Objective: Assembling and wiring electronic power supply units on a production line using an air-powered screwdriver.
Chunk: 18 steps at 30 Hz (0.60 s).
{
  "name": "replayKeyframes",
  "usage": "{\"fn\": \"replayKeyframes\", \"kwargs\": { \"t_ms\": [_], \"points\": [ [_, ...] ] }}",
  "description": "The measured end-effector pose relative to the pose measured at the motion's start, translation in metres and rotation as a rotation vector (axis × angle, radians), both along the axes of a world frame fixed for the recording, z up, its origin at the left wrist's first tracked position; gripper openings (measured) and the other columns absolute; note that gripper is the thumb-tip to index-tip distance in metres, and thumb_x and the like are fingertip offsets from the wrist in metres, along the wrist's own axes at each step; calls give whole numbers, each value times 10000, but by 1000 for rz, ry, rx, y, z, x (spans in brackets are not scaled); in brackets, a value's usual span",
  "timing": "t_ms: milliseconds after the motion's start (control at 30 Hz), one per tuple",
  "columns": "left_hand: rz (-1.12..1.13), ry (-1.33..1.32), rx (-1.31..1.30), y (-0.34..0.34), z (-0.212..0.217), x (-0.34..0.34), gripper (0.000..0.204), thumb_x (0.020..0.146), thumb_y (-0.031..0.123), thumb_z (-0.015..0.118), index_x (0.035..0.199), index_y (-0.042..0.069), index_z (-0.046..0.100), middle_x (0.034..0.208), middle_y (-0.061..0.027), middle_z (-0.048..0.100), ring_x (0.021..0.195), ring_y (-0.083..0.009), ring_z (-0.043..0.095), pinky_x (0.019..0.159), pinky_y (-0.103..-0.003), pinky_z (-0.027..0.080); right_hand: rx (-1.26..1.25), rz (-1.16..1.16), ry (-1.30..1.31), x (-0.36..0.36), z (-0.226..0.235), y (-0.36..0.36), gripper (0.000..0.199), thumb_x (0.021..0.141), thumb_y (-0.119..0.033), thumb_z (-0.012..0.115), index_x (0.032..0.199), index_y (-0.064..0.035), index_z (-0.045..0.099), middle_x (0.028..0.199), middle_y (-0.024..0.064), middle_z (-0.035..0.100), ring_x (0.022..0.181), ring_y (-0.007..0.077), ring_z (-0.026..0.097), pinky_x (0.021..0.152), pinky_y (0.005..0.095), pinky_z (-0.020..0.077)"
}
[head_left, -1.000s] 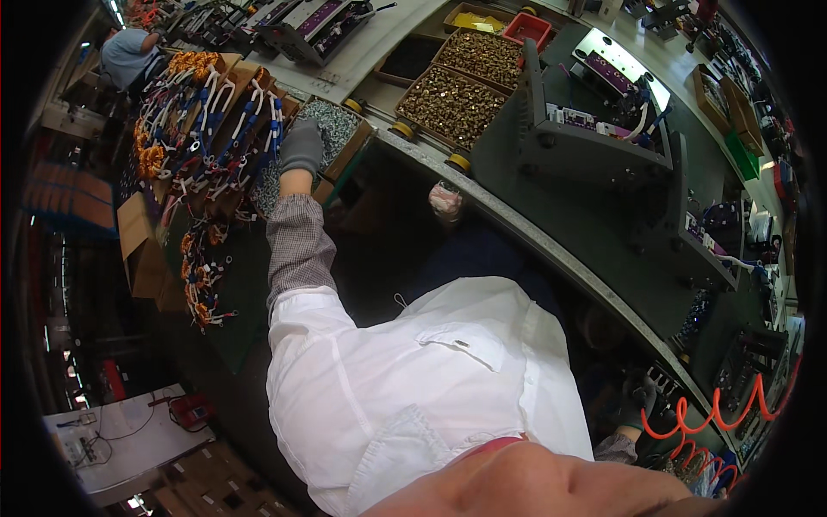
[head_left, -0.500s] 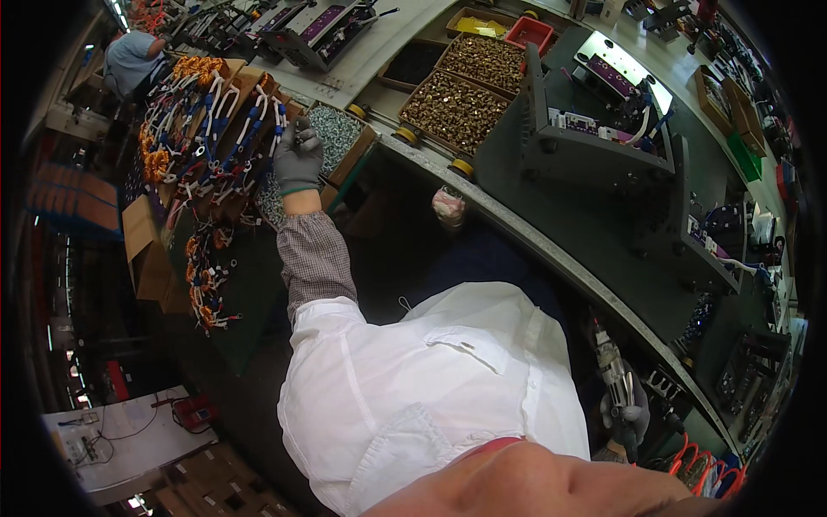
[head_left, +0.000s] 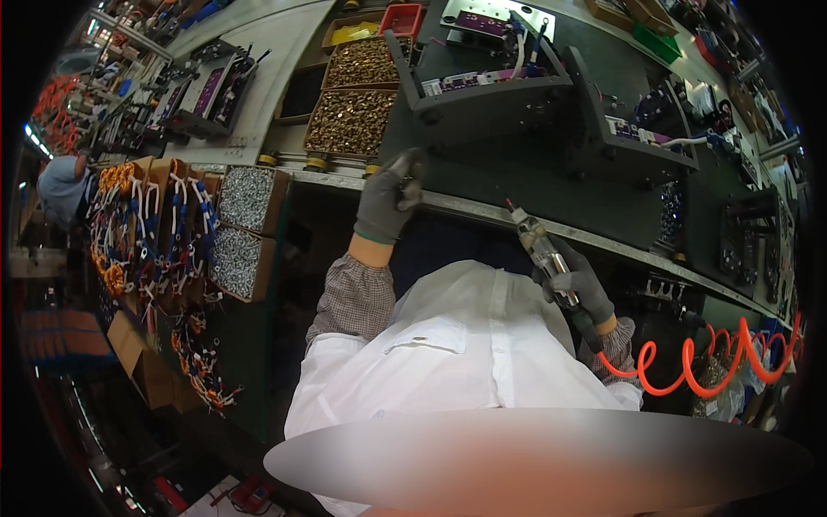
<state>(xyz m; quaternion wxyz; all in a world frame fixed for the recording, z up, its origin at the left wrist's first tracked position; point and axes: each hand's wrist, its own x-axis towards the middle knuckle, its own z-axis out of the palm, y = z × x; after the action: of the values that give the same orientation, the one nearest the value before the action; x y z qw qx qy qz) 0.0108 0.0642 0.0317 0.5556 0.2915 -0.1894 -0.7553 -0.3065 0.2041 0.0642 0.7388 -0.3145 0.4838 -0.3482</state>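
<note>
In my gloved right hand (head_left: pixel 586 289) is a pneumatic screwdriver (head_left: pixel 541 247), its bit pointing up and left over the bench edge. A coiled orange air hose (head_left: pixel 689 369) runs off its rear to the right. My gloved left hand (head_left: pixel 389 196) is in front of the bench edge, its fingers curled together; what they hold, if anything, is too small to make out. Beyond the bench edge stands a dark metal frame (head_left: pixel 491 96) carrying a purple circuit board and cables. To the left hand's left are boxes of silvery screws (head_left: pixel 245 200).
Boxes of brass-coloured fasteners (head_left: pixel 351 122) sit at the back, beside a red bin (head_left: pixel 401 19). Cable bundles with ring ends (head_left: pixel 155 224) hang at the left. A second dark frame (head_left: pixel 633 142) stands to the right. Another person (head_left: pixel 62 189) is at far left.
My left hand has left the silvery screw boxes and moved right to the bench edge. The right hand has raised the screwdriver from low at the right. The view has turned rightward.
</note>
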Motion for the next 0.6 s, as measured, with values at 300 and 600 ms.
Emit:
{"fn": "replayKeyframes", "kwargs": {
  "t_ms": [300,600],
  "points": [
    [-400,180,126,-8,16,-90,344,965,394,575,939,52,579,579,57,409,421,-46,310,398,-194,247,-144,80,-156,12,35,-15,977,570,-193,694,1456,-1,329,933,148,613,638,114,591,570,232,507],
    [-303,173,39,-3,32,-101,336,967,392,573,916,60,597,594,50,434,438,-56,331,403,-196,254,-131,47,-197,12,32,-12,973,583,-170,700,1466,-17,320,979,145,607,702,112,591,584,224,500]
  ]
}}
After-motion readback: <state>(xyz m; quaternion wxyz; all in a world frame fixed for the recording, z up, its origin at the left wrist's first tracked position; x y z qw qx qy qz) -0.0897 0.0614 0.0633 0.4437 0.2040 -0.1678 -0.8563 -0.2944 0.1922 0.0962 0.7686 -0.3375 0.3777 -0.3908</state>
